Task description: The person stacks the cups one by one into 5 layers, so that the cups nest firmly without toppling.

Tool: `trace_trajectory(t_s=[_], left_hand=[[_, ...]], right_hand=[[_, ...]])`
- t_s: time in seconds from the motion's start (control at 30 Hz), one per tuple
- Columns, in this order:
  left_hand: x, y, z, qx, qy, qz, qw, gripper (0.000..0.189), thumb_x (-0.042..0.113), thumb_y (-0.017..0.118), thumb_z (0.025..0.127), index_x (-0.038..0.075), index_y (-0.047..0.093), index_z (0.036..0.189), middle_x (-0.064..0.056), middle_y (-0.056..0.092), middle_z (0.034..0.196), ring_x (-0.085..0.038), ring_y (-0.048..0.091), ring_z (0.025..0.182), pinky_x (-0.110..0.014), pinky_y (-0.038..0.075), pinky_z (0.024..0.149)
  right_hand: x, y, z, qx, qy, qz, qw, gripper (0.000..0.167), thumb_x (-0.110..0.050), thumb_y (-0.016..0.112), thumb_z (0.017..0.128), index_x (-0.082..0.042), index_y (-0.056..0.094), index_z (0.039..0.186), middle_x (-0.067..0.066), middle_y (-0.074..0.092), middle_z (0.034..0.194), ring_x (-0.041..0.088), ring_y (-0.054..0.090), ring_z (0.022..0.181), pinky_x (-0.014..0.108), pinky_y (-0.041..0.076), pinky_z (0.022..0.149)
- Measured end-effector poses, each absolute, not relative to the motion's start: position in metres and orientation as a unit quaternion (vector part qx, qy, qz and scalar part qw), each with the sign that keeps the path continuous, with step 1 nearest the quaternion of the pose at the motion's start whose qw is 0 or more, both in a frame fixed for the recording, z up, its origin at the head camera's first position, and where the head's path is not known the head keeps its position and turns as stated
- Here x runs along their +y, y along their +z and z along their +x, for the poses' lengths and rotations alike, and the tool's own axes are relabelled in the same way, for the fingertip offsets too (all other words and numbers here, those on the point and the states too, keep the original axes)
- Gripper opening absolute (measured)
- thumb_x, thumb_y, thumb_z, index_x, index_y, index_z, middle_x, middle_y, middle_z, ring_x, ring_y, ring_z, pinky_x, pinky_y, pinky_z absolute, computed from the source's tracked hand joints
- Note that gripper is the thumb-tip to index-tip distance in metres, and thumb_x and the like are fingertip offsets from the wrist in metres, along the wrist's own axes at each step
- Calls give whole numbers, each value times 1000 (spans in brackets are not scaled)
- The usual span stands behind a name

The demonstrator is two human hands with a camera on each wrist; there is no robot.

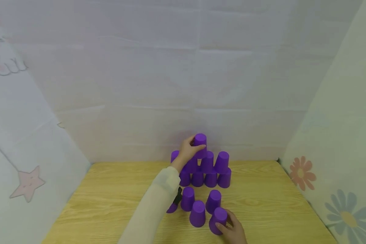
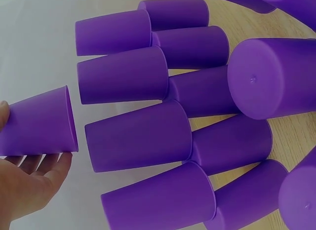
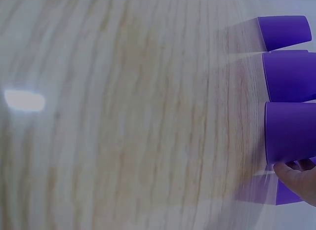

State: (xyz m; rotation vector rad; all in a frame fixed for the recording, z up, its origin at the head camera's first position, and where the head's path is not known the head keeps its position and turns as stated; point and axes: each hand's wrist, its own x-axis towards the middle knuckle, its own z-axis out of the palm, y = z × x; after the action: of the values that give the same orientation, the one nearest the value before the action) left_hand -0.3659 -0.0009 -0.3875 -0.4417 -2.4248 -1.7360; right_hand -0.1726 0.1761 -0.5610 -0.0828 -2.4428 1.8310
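Wood-grain table (image 1: 109, 203), pale sheet (image 1: 158, 78) behind; your left hand (image 1: 186, 151) grips an upside-down purple cup (image 1: 200, 139) just above, and apart from, the two-row cup stack (image 1: 206, 164). Your right hand (image 1: 234, 231) grips the front-right cup (image 1: 217, 217) between thumb and fingers, near three other cups (image 1: 197, 215).

Wood-grain tbl (image 1: 109, 203) w/ row of inverted purple cups (image 1: 197, 178), more cups (image 1: 197, 214) in front.

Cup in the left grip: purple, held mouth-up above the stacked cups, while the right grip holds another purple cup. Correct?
Not quite: the cup in the left grip is mouth-down, its open rim facing the stacked cups, as the left wrist view shows. The rest stands: it is purple, held above them, and the right grip holds another purple cup.
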Motion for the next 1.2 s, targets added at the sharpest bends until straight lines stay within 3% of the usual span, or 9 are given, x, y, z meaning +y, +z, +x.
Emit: trace_trajectory(t_s=[0.53, 0.87, 1.2], left_hand=[[2, -393, -373, -810, -574, -108, 60, 61, 26, 68, 75, 7, 42, 127, -10, 54, 112, -22, 51, 100, -32, 41, 84], [1, -394, -375, -809, -572, -113, 78, 52, 25, 67, 75, 8, 49, 121, -8, 57, 106, -21, 54, 95, -32, 44, 81], [-1, -397, -375, -810, -571, -100, 87, 60, 23, 69, 74, 6, 43, 126, -13, 49, 119, -27, 45, 109, -34, 38, 89]], right_hand=[[180, -559, -170, -803, 594, -41, 24, 63, -29, 71, 69, -2, 45, 120, 18, 53, 111, 34, 49, 100, 46, 42, 80], [180, -552, -169, -802, 596, -34, 27, 61, -28, 71, 70, -4, 45, 120, 18, 51, 113, 35, 47, 103, 45, 42, 81], [181, -553, -167, -796, 605, -26, 25, 60, -24, 70, 71, 0, 45, 120, 19, 51, 112, 35, 48, 101, 44, 43, 79]])
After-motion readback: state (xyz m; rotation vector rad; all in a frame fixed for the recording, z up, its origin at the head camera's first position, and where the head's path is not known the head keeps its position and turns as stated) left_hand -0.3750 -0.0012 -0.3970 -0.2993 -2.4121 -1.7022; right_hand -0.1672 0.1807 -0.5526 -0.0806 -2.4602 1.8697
